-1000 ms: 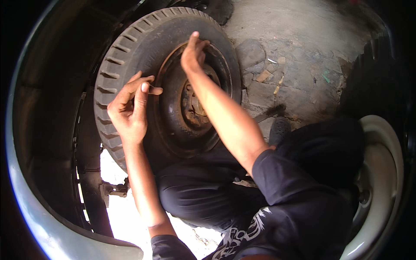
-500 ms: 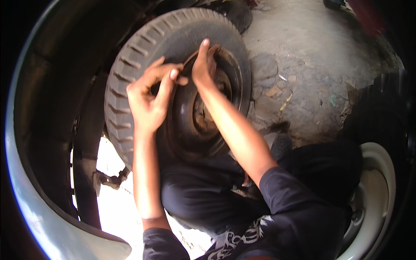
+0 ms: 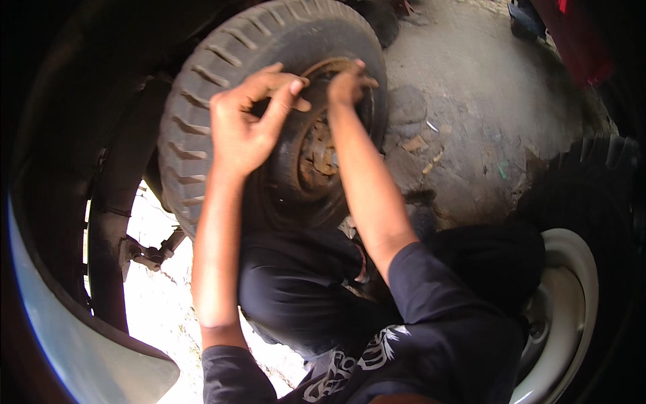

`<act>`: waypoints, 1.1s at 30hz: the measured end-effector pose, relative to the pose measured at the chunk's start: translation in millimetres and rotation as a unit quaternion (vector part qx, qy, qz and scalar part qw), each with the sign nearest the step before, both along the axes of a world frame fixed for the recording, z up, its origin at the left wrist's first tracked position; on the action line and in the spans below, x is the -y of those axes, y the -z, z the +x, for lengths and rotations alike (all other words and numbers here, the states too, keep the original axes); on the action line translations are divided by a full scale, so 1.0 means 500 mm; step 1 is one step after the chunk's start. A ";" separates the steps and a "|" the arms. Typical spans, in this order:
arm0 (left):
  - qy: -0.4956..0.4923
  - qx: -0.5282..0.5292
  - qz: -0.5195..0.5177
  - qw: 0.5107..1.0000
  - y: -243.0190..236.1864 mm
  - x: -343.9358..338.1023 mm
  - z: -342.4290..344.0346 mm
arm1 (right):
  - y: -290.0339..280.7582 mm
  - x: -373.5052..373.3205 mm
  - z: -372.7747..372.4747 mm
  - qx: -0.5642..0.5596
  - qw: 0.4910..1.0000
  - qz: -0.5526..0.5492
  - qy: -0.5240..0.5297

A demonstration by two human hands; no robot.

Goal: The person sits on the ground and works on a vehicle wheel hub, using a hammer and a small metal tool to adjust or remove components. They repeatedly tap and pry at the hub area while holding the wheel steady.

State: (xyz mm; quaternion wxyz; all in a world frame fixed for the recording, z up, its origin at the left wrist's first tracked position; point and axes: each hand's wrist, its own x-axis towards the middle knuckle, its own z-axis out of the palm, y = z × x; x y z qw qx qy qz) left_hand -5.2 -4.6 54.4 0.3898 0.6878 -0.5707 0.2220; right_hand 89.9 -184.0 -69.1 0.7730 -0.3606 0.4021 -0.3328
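Got the left hand (image 3: 245, 131) loosely curled before this tire (image 3: 276, 47) and the right hand (image 3: 345, 87), blurry, up at the rusty rim (image 3: 288, 161), just apart. Can't tell if gripping anything.

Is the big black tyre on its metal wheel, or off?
On. The black tyre rings the rusty metal wheel, which shows inside it.

– And what sort of place is this?
– A vehicle-repair spot, by the looks of it: big treaded tyre (image 3: 266, 54), rusty hub (image 3: 315, 158) showing, curved pale-blue body panel (image 3: 101, 357) sweeping round the left!
– Underfoot?
– Rough, stained ground (image 3: 457, 67), scraps (image 3: 433, 162) strewn about, and look, another wheel (image 3: 570, 296) over on the right! Indoors or out, can't tell.
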 end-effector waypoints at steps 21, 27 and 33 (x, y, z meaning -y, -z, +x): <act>-0.006 0.026 -0.050 0.998 -0.005 -0.003 0.014 | -0.042 -0.030 -0.009 0.047 0.989 -0.113 -0.087; 0.001 0.000 -0.024 1.000 0.002 -0.008 -0.001 | 0.022 0.065 0.035 0.282 0.954 0.018 -0.099; -0.004 0.006 -0.048 0.999 0.015 0.016 0.000 | 0.014 0.041 0.061 0.008 0.997 -0.075 -0.024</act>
